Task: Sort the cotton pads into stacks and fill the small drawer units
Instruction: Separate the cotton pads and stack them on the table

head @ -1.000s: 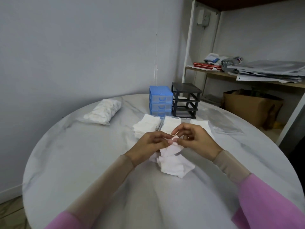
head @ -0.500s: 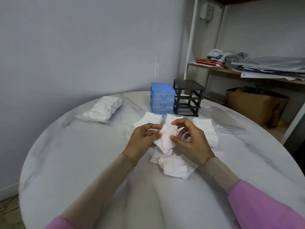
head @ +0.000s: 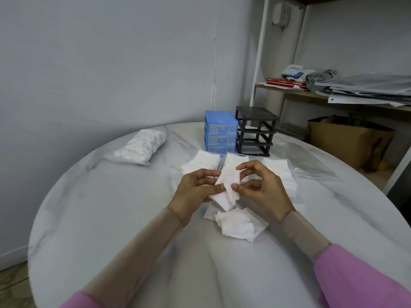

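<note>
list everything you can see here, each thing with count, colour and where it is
table: 1, white marbled, round, under everything
blue drawer unit: 1, three drawers, far side of table
black drawer frame: 1, drawers out, right of the blue unit
bag of cotton pads: 1, clear bag with white pads, far left of table
pad stacks: 3, white, in a row before the units
loose pads: 1 pile, white, near the wrists
empty plastic bag: 1, clear, right of stacks
held pads: a few, white, between both hands
shelf: 1, white and wood, papers, red books
cardboard box: 1, brown, on the floor
left hand: pinches held pads
right hand: pinches held pads
</note>
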`<act>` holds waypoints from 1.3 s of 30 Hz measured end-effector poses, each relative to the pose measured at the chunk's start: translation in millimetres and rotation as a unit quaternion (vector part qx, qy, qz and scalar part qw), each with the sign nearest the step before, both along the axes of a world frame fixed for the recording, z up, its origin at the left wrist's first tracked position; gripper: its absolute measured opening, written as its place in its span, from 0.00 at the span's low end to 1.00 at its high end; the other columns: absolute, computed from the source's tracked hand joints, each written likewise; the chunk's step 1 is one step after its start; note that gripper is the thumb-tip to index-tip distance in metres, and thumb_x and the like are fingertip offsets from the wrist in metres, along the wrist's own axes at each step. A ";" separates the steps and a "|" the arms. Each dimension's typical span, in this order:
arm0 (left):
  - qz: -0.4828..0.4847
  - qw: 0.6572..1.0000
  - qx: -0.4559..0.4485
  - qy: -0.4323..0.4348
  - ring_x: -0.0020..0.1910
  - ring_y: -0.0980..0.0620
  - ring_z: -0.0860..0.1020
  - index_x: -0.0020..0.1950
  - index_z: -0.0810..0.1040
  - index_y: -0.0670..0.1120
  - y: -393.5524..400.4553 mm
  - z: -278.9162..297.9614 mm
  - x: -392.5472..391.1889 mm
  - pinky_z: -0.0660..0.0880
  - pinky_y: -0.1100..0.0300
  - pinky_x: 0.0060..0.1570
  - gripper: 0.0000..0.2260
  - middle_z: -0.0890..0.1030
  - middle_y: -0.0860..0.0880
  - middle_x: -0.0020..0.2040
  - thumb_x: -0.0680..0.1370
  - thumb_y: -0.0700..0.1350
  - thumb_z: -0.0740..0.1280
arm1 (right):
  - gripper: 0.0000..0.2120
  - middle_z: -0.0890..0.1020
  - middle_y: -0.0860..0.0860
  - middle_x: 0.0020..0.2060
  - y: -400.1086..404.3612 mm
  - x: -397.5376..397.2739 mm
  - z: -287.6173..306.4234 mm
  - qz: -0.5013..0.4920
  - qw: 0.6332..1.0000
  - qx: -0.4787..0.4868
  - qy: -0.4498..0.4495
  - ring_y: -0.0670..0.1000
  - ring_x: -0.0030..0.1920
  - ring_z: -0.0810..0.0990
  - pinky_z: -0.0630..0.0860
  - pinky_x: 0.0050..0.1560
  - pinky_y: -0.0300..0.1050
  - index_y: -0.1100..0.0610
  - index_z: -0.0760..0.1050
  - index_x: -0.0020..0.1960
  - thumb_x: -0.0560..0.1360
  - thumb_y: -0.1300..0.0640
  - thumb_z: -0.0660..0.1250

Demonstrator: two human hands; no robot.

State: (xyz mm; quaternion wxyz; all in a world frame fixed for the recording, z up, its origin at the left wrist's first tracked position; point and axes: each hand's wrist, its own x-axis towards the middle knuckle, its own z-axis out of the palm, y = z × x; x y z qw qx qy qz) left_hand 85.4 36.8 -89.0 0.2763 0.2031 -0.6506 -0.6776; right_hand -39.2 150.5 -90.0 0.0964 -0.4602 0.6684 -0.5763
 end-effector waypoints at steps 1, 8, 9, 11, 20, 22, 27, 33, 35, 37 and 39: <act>-0.001 1.000 0.001 0.003 0.35 0.59 0.79 0.48 0.78 0.45 0.1 -0.4 0.1 0.76 0.68 0.35 0.10 0.80 0.49 0.39 0.72 0.33 0.70 | 0.14 0.78 0.49 0.41 0.0 -0.4 -0.3 -0.001 1.000 -0.001 -0.013 0.50 0.32 0.79 0.78 0.39 0.40 0.54 0.74 0.50 0.68 0.64 0.74; 0.005 1.000 -0.014 0.019 0.43 0.53 0.78 0.52 0.78 0.41 1.4 -0.8 -1.1 0.76 0.64 0.42 0.07 0.80 0.46 0.44 0.76 0.35 0.64 | 0.15 0.79 0.52 0.43 0.8 -1.1 1.6 0.024 0.995 -0.001 -0.099 0.46 0.30 0.79 0.76 0.33 0.35 0.54 0.74 0.48 0.67 0.67 0.74; 0.008 1.000 -0.012 0.025 0.43 0.53 0.78 0.51 0.78 0.42 1.1 -0.8 -0.9 0.76 0.63 0.43 0.06 0.80 0.47 0.44 0.77 0.35 0.64 | 0.15 0.80 0.52 0.43 1.2 -2.1 2.0 0.019 0.994 -0.011 -0.109 0.46 0.30 0.80 0.76 0.34 0.35 0.54 0.75 0.48 0.67 0.68 0.74; 0.016 0.999 0.004 0.037 0.41 0.55 0.79 0.49 0.78 0.42 0.6 -0.6 -0.5 0.77 0.64 0.41 0.05 0.81 0.48 0.42 0.77 0.36 0.63 | 0.14 0.80 0.54 0.42 2.4 -4.9 3.6 0.017 0.990 -0.031 -0.134 0.46 0.32 0.81 0.78 0.35 0.36 0.55 0.75 0.48 0.67 0.69 0.73; 0.051 0.994 0.059 0.076 0.33 0.57 0.80 0.53 0.75 0.38 -3.5 -0.4 1.8 0.77 0.65 0.36 0.11 0.82 0.46 0.36 0.72 0.33 0.70 | 0.13 0.81 0.51 0.41 0.6 1.8 8.7 0.104 0.967 -0.053 -0.225 0.45 0.40 0.81 0.79 0.38 0.36 0.58 0.74 0.47 0.71 0.75 0.64; 0.040 0.994 0.069 0.081 0.32 0.57 0.80 0.51 0.76 0.38 -3.0 -0.3 1.9 0.78 0.66 0.34 0.09 0.83 0.49 0.33 0.72 0.32 0.69 | 0.12 0.82 0.50 0.39 -0.5 3.9 6.2 0.128 0.968 -0.035 -0.215 0.44 0.39 0.81 0.77 0.39 0.37 0.58 0.76 0.47 0.72 0.73 0.64; 0.020 0.995 0.060 0.079 0.32 0.58 0.79 0.50 0.77 0.39 -0.2 -1.6 0.5 0.77 0.68 0.34 0.06 0.82 0.49 0.36 0.74 0.34 0.67 | 0.11 0.84 0.50 0.41 -4.8 3.9 -1.6 0.121 0.983 0.009 -0.140 0.50 0.43 0.82 0.78 0.44 0.39 0.54 0.79 0.48 0.70 0.68 0.69; -0.005 0.998 0.033 0.056 0.33 0.60 0.79 0.48 0.80 0.42 2.9 -1.1 -0.9 0.75 0.68 0.34 0.07 0.82 0.52 0.35 0.77 0.36 0.63 | 0.08 0.84 0.51 0.38 -3.4 2.2 -4.3 0.093 0.992 0.018 -0.084 0.48 0.38 0.80 0.78 0.40 0.39 0.54 0.80 0.46 0.70 0.65 0.71; -0.010 0.998 0.023 0.055 0.35 0.60 0.80 0.50 0.80 0.42 4.3 -0.2 -0.7 0.75 0.68 0.35 0.07 0.82 0.52 0.37 0.78 0.37 0.63 | 0.03 0.82 0.52 0.35 -3.3 1.8 -3.7 0.080 0.994 0.022 -0.072 0.47 0.36 0.79 0.77 0.38 0.38 0.62 0.79 0.44 0.70 0.63 0.72; -0.011 0.998 0.016 0.056 0.37 0.60 0.80 0.53 0.80 0.41 5.1 0.4 -0.8 0.75 0.68 0.36 0.09 0.83 0.50 0.40 0.77 0.36 0.63 | 0.07 0.78 0.48 0.29 -3.5 2.5 -2.9 0.072 0.995 0.016 -0.072 0.45 0.32 0.76 0.72 0.34 0.34 0.62 0.75 0.37 0.71 0.62 0.71; -0.011 0.998 0.015 0.057 0.37 0.60 0.81 0.54 0.80 0.41 5.8 1.2 -0.6 0.75 0.68 0.36 0.09 0.83 0.50 0.40 0.77 0.36 0.62 | 0.09 0.76 0.47 0.28 -3.4 3.5 -1.9 0.068 0.995 0.009 -0.075 0.44 0.29 0.75 0.71 0.33 0.33 0.59 0.73 0.35 0.71 0.60 0.71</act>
